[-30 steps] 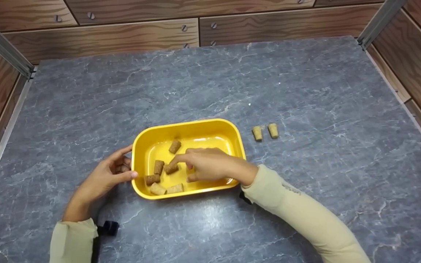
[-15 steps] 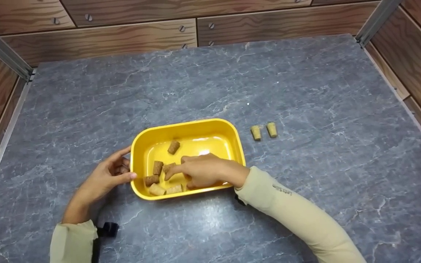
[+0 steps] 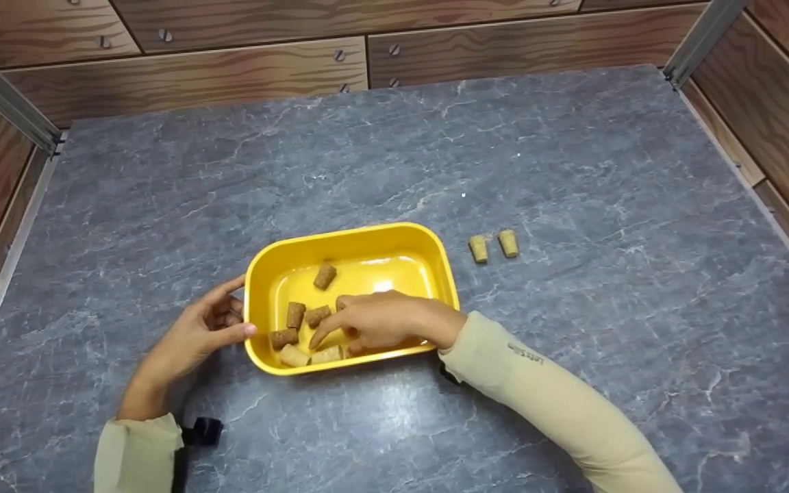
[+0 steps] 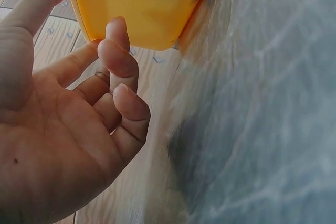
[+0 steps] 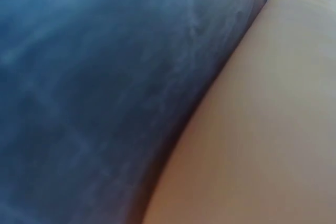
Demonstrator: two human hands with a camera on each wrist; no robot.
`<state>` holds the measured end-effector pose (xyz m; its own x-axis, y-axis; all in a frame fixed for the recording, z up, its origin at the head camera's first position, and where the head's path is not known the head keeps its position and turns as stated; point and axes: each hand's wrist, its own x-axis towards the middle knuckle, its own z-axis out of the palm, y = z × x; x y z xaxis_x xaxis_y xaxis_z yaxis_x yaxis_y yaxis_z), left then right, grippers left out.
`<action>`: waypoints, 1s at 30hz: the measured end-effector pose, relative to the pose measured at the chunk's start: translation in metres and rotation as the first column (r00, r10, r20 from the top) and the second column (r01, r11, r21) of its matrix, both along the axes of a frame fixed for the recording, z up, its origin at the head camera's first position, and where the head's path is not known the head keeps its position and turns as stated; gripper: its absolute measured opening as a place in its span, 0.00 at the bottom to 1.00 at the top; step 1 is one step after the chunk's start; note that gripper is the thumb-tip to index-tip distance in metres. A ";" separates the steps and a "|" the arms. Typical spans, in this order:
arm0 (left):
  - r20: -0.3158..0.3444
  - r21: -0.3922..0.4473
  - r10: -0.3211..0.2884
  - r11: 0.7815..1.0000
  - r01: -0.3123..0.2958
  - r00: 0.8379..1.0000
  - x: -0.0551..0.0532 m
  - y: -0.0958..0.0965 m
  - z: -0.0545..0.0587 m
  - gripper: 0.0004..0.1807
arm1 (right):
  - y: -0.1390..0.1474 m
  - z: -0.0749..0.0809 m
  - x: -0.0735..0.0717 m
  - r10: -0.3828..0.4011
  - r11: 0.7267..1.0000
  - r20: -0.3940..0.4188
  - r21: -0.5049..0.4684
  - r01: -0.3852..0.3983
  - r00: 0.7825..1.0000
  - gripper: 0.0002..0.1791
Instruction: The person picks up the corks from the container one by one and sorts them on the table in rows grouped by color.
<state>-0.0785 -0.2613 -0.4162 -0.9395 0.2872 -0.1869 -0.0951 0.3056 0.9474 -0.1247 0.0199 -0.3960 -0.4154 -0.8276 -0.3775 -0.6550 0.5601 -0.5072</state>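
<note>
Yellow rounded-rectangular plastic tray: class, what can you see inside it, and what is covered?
Four brown cylindrical corks and two pale tan corks show inside. The person's bare right hand is in there too; anything beneath it is hidden.

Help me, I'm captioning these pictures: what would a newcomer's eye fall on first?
Probably the bright yellow tray on the grey marbled table, holding cork-like brown pieces and pale pieces, mostly toward its left. Next, the person's right grip inside the tray and left grip touching its left end. Then two tapered pieces, lying on the table beyond the tray's right end.
</note>
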 end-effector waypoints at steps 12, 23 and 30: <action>0.008 0.002 0.015 1.000 -0.015 1.000 0.001 -0.001 -0.001 0.40 | -0.001 0.000 0.001 0.037 0.999 -0.001 -0.007 -0.037 0.999 0.26; 0.010 0.038 0.004 0.999 -0.004 1.000 0.000 0.000 0.001 0.40 | -0.003 -0.001 0.001 0.054 0.998 -0.028 -0.015 -0.054 0.998 0.28; 0.014 0.028 0.006 1.000 -0.007 1.000 0.000 0.000 0.000 0.40 | -0.002 -0.002 0.000 0.061 0.998 -0.033 -0.014 -0.061 0.998 0.25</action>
